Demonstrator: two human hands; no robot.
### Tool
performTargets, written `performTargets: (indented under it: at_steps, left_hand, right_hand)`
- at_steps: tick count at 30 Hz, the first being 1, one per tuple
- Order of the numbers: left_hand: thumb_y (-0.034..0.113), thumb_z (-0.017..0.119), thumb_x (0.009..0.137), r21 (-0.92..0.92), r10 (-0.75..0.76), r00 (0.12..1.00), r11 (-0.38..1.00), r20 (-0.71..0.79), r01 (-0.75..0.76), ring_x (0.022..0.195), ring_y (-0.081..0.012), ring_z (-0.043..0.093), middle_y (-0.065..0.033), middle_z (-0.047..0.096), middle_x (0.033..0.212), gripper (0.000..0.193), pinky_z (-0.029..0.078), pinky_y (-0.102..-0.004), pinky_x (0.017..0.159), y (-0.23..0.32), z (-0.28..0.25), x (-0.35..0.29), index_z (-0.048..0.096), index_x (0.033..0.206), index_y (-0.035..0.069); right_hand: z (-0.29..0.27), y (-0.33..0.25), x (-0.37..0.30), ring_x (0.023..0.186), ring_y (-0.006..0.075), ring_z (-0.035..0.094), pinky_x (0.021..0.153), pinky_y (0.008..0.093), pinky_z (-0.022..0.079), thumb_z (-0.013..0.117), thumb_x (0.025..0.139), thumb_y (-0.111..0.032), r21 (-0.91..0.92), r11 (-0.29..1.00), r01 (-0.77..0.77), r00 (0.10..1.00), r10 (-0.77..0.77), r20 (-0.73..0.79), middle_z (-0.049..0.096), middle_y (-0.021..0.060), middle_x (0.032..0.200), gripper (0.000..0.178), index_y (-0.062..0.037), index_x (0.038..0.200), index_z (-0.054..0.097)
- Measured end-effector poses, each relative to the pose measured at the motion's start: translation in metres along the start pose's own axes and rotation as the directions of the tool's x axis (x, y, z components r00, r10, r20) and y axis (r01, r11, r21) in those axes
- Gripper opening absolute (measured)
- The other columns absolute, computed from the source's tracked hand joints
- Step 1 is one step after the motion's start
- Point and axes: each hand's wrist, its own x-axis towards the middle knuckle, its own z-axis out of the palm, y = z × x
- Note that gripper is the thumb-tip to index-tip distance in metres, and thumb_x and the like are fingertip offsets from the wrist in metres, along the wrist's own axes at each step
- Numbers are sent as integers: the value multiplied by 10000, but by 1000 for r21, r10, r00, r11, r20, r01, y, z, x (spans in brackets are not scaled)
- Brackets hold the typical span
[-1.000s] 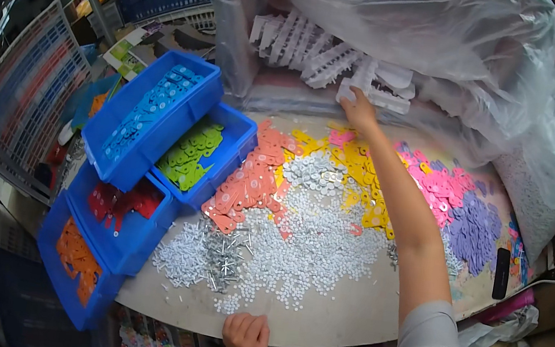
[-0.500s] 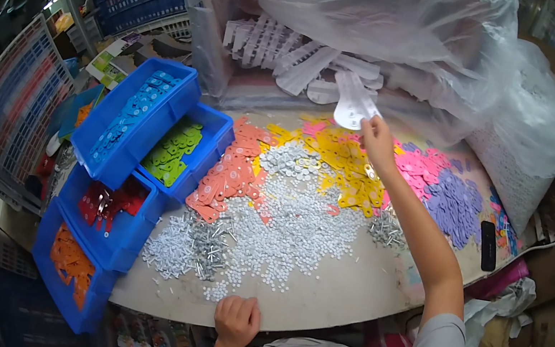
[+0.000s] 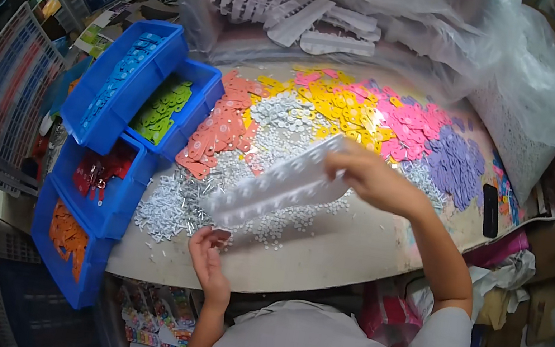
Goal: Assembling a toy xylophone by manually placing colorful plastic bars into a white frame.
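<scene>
My right hand (image 3: pixel 372 180) grips one end of a long white plastic strip (image 3: pixel 279 182) with rows of raised bumps. The strip slants over the table, its other end down toward the left. Just below that lower end is my left hand (image 3: pixel 211 265), fingers parted and palm turned up; whether a fingertip touches the strip I cannot make out. Under and around the strip lie small white round beads (image 3: pixel 269 224). Beside them, nearer the left hand, are a heap of small white pieces (image 3: pixel 160 206) and some silvery pins.
Blue bins (image 3: pixel 183 126) at the left hold blue, green, red and orange flat pieces. Salmon (image 3: pixel 216 124), yellow (image 3: pixel 345 112), pink (image 3: pixel 415 126) and purple pieces (image 3: pixel 454 169) lie in heaps. A black phone-like object (image 3: pixel 489 211) rests at right. More white strips (image 3: pixel 338 43) sit under plastic sheeting.
My right hand has brought the white strip from the back of the table toward me, turning it lengthwise. My left hand has uncurled from a fist and moved left and forward.
</scene>
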Motion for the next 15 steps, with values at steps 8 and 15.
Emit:
performTargets:
  at_steps: [8, 15]
  left_hand:
    - [425, 768, 902, 127, -111, 972, 988, 209, 86, 895, -142, 485, -44, 531, 1012, 550, 419, -296, 861, -25, -33, -3, 452, 1162, 58]
    - [21, 778, 845, 209, -329, 779, 944, 534, 255, 750, -68, 549, -45, 699, 948, 574, 432, -240, 675, 23, 10, 6, 446, 1313, 19]
  right_hand:
    - [29, 28, 21, 832, 334, 573, 736, 435, 456, 521, 875, -29, 17, 1000, -6, 976, 2, 217, 529, 144, 858, 49, -69, 869, 549]
    - [69, 24, 27, 925, 338, 618, 807, 444, 483, 521, 926, -71, 156, 977, -145, 925, 78, 373, 617, 147, 951, 57, -50, 957, 563]
